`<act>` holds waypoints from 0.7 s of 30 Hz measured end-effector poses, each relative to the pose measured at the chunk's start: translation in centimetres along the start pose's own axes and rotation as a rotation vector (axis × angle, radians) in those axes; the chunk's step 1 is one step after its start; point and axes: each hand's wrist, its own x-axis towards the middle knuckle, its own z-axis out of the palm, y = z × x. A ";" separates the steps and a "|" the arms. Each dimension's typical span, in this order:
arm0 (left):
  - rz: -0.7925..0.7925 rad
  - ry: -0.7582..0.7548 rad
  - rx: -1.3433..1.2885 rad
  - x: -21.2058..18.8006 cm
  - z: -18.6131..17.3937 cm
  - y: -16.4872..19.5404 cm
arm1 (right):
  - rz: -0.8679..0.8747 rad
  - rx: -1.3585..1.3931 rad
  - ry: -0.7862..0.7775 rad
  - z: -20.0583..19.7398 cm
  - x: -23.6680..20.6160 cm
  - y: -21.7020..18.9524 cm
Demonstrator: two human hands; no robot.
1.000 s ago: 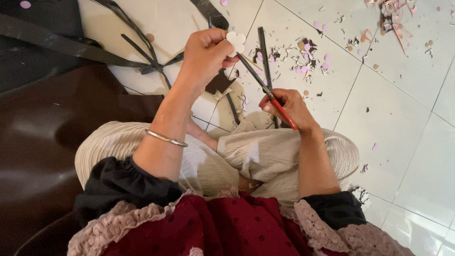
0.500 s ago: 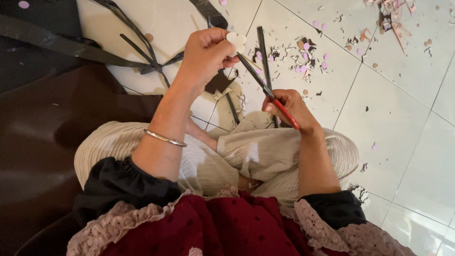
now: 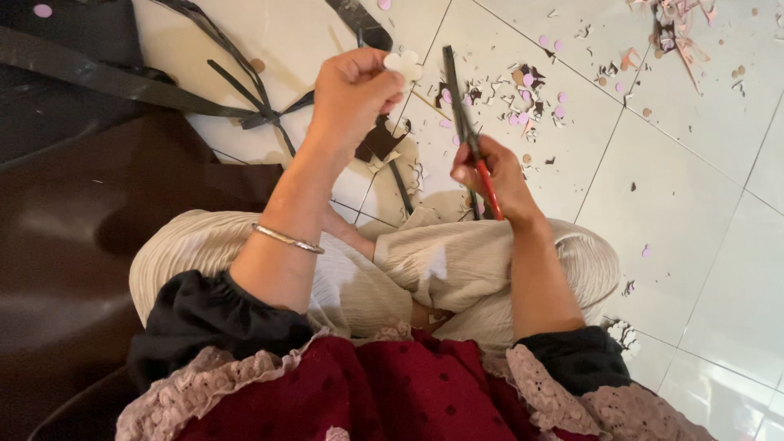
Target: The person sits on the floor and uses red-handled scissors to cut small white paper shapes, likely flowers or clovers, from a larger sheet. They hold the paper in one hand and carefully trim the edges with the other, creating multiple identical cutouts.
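Overhead, the person sat cross-legged on the white tiled floor [image 3: 678,212], both bare hands raised above the lap. Left hand [image 3: 355,90]: grip pinched together on a small white flower-shaped paper cutout [image 3: 403,64], held between thumb and fingertips just above the knuckles; a thin silver bangle [image 3: 286,238] sat on that forearm. Right hand [image 3: 494,175]: grip clamped around the red handles of a pair of dark-bladed scissors [image 3: 467,135]. Blades pointed up and away from the body, tip near the cutout but apart from it; whether the blades were parted could not be told. Cutout and scissors hung in the air over the floor, between the knees and the scatter of scraps.

Floor beyond the hands carried small pink and brown paper circles and offcuts [image 3: 531,90], thickest toward the far middle, with a second heap of pinkish scraps [image 3: 678,28] at the far right corner. Long black strips [image 3: 237,77] lay crossed at the far left. A dark brown sheet [image 3: 73,245] covered the floor along the left edge.
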 end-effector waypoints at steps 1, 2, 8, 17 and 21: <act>-0.027 -0.008 0.008 0.0 0.3 -0.3 | -0.064 0.095 0.042 0.5 0.2 0.2; -0.052 -0.016 0.016 -0.2 1.0 -0.7 | -0.131 0.190 0.083 0.9 0.5 0.3; -0.175 -0.131 0.091 -2.0 3.9 -2.7 | -0.001 0.220 0.256 1.9 0.2 -0.8; -0.107 -0.153 0.371 -3.5 5.1 -3.6 | 0.049 0.182 0.309 2.3 0.7 -0.4; 0.081 -0.164 0.464 -3.4 5.1 -4.0 | 0.047 0.198 0.299 2.1 0.5 -0.2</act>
